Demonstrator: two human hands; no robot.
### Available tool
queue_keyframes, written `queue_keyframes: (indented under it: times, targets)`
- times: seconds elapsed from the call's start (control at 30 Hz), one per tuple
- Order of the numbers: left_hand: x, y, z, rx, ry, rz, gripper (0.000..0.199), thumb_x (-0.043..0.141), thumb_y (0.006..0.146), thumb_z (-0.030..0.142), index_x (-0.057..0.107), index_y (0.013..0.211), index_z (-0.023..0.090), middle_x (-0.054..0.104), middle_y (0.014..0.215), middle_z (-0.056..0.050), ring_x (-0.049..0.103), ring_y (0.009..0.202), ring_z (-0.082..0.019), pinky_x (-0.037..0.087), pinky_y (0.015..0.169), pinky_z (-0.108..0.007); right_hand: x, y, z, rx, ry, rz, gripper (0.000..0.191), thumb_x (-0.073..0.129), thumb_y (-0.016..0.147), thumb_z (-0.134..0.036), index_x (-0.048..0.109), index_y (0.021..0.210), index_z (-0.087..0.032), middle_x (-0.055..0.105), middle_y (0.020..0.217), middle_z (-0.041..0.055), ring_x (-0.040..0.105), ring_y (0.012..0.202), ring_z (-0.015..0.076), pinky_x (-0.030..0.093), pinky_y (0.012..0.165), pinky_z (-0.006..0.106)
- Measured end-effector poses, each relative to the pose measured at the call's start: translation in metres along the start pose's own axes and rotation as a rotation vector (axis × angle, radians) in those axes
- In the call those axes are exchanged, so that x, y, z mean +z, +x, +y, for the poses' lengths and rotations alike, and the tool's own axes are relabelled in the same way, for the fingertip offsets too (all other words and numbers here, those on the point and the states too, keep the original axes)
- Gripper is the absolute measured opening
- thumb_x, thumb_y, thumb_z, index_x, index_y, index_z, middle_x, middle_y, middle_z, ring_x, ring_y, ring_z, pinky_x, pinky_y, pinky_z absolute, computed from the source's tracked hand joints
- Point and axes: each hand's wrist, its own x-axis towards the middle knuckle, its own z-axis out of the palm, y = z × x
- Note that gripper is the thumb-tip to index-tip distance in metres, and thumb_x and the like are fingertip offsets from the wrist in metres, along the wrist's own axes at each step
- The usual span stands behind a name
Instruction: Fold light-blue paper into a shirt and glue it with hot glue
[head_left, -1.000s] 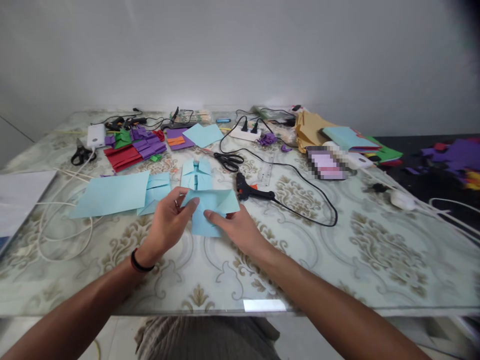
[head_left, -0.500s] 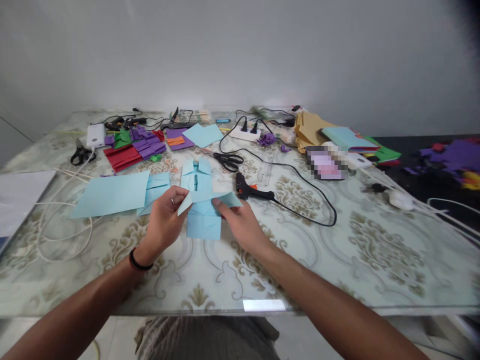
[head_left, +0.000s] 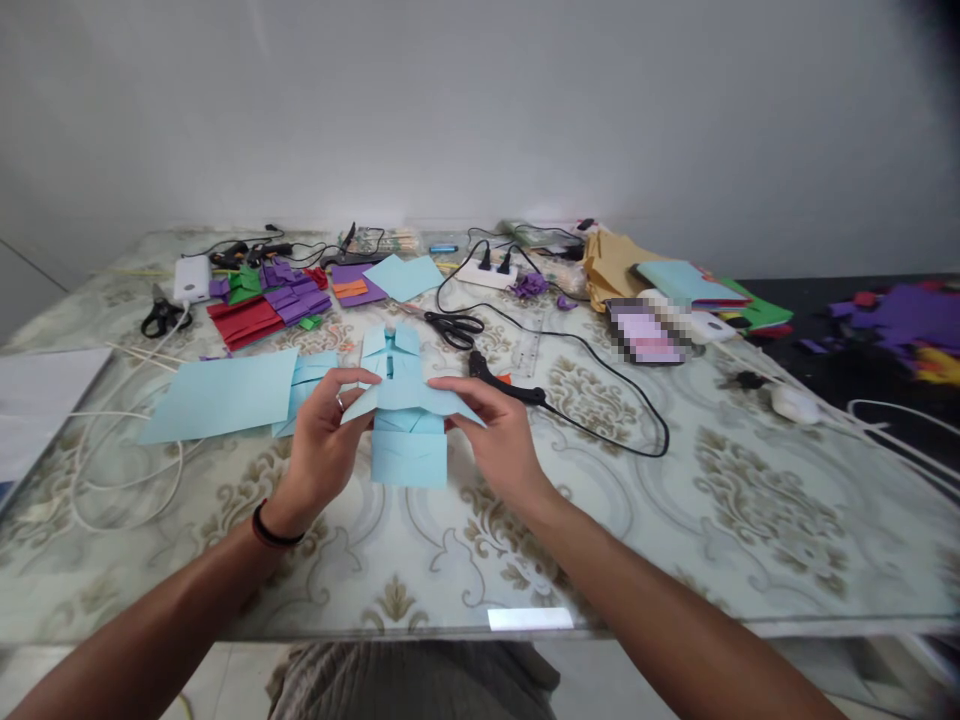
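Between my two hands is a light blue paper strip [head_left: 409, 396] with its ends bent downward. My left hand [head_left: 328, 425] pinches its left end, thumb below and fingers on top. At the other end, my right hand [head_left: 501, 428] grips the strip between thumb and fingers. Beneath and behind it, folded light blue paper pieces [head_left: 409, 462] lie on the table, partly covered by the strip. To the left rests a flat light blue sheet [head_left: 229, 395], overlapping another folded blue piece [head_left: 315, 370]. A black glue gun [head_left: 499, 382] lies just beyond my right hand.
Black scissors [head_left: 454, 328] and a clear ruler [head_left: 531, 345] lie behind the glue gun, whose cord loops rightward. Folded red paper [head_left: 244, 322] and purple paper [head_left: 296, 295] sit back left. A white power strip [head_left: 487, 272] and a phone [head_left: 645, 332] stand farther back. White cables [head_left: 180, 470] curl at left.
The strip's ends have turned from angled up to bent down. My right thumb has moved from the top of the strip to underneath, with fingers now on top.
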Motion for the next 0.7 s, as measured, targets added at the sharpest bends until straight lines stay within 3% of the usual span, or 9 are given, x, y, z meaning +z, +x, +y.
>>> queue_keyframes:
  times: [0.17, 0.33, 0.53, 0.7]
  targets:
    - [-0.002, 0.001, 0.002, 0.041, 0.006, 0.022, 0.023, 0.059, 0.072, 0.009, 0.064, 0.090, 0.023, 0.058, 0.069, 0.003, 0.048, 0.058, -0.013, 0.038, 0.052, -0.023, -0.005, -0.001, -0.007, -0.037, -0.026, -0.042, 0.023, 0.080, 0.076, -0.024, 0.083, 0.099, -0.027, 0.081, 0.107, 0.0027, 0.074, 0.103, 0.0268, 0.058, 0.091, 0.038]
    - [-0.008, 0.003, -0.002, 0.065, 0.009, -0.015, 0.020, 0.061, 0.076, 0.011, 0.065, 0.092, 0.023, 0.058, 0.071, 0.002, 0.046, 0.061, -0.014, 0.036, 0.055, -0.025, -0.010, 0.002, -0.011, -0.080, -0.047, -0.114, 0.022, 0.082, 0.080, -0.029, 0.084, 0.102, -0.028, 0.081, 0.111, 0.0031, 0.074, 0.107, 0.0278, 0.058, 0.094, 0.038]
    - [-0.018, 0.006, -0.007, 0.059, 0.051, -0.070, 0.018, 0.061, 0.074, 0.013, 0.072, 0.085, 0.022, 0.061, 0.079, -0.002, 0.048, 0.067, -0.017, 0.033, 0.057, -0.028, -0.023, 0.012, -0.012, -0.053, -0.071, -0.288, 0.027, 0.083, 0.082, -0.040, 0.082, 0.105, -0.026, 0.079, 0.114, 0.0061, 0.072, 0.108, 0.0281, 0.057, 0.094, 0.039]
    - [-0.019, 0.008, -0.002, 0.049, 0.124, -0.044, 0.023, 0.062, 0.072, 0.023, 0.076, 0.090, 0.021, 0.055, 0.068, -0.001, 0.045, 0.059, -0.017, 0.034, 0.054, -0.030, -0.039, 0.019, -0.017, -0.080, -0.159, -0.521, 0.043, 0.073, 0.085, -0.024, 0.072, 0.128, -0.027, 0.070, 0.131, 0.0084, 0.066, 0.119, 0.0282, 0.055, 0.098, 0.039]
